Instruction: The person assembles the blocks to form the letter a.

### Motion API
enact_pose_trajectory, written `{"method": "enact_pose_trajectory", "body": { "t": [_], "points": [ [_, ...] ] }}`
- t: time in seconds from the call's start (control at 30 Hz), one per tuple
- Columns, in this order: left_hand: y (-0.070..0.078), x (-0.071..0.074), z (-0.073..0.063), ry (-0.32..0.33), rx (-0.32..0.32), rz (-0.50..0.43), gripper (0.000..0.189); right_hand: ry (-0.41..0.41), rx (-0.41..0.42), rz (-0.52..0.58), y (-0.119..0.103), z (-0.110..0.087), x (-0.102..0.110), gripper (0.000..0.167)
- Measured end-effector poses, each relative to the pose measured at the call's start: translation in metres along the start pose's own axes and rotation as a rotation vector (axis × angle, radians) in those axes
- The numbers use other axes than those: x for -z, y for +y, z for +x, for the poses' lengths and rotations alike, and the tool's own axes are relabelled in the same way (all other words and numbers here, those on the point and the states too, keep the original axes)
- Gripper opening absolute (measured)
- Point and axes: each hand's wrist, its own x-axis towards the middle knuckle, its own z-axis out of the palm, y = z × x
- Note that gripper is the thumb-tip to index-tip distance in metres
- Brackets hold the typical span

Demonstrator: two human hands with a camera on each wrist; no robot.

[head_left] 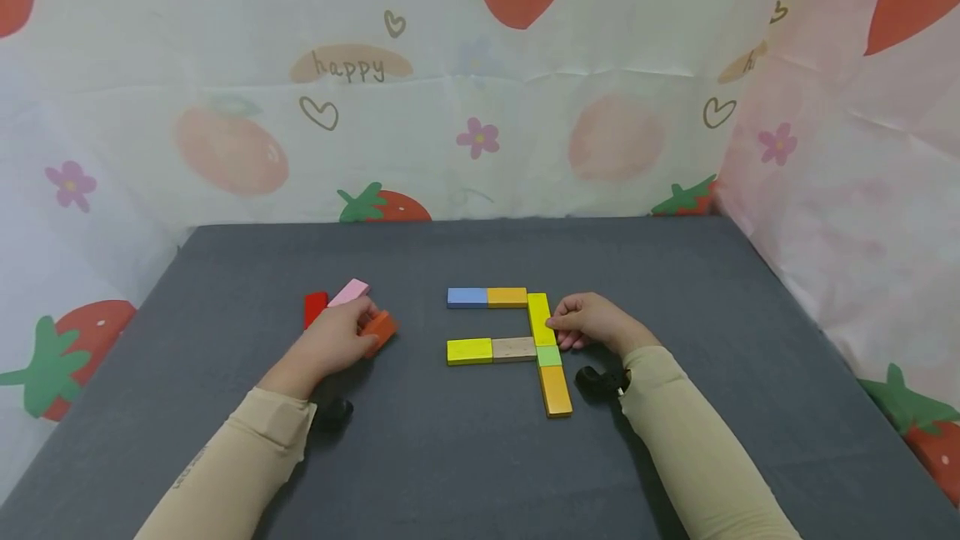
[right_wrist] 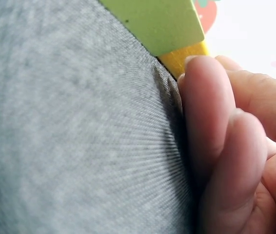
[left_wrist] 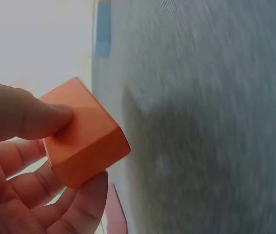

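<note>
Orange block (head_left: 382, 330) is apparently awaiting placement, needing lowering: left hand (head_left: 336, 338) pinching it, right hand (head_left: 596, 322) touching yellow block (head_left: 539, 317), grip unclear.

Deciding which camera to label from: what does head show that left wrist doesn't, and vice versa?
Head only: the right hand at the longer yellow block, plus the red block, green block and beige block.

Left wrist only: the palm side of the left hand in close-up.

Both: the orange block held in the left hand, the pink block, the blue block and the gray tabletop. Left wrist crops the pink and blue blocks at the frame edge.
</note>
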Motion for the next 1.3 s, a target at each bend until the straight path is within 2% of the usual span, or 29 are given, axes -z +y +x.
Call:
{"method": "enact_pose_trajectory", "body": {
  "t": [0.1, 0.27, 0.47, 0.63, 0.8, 1.07, 1.3],
  "points": [
    [0.006, -0.002, -0.001, -0.027, 0.005, -0.05, 0.028, 0.0, -0.004, 0.003, 0.0, 0.0, 0.0, 0.022],
    [0.017, -0.006, -0.005, -0.103, -0.001, -0.072, 0.049, -0.003, -0.007, 0.005, 0.0, 0.001, 0.001, 0.022],
    [0.026, -0.009, -0.011, -0.14, 0.001, -0.084, 0.04, -0.002, 0.0, 0.008, 0.001, 0.001, 0.001, 0.022],
    [0.027, -0.011, -0.017, -0.145, 0.027, -0.089, 0.035, -0.005, 0.002, 0.006, 0.001, 0.001, 0.001, 0.023],
    [0.025, -0.014, -0.022, -0.185, 0.05, -0.116, 0.034, -0.003, 0.004, 0.001, 0.002, 0.001, 0.002, 0.023],
    [0.027, -0.022, -0.029, -0.236, 0.024, -0.164, 0.036, -0.003, 0.0, 0.008, 0.0, 0.0, 0.001, 0.023],
    [0.034, -0.026, -0.03, -0.264, 0.001, -0.18, 0.037, 0.001, 0.002, 0.006, 0.001, 0.0, 0.0, 0.022]
  ]
}}
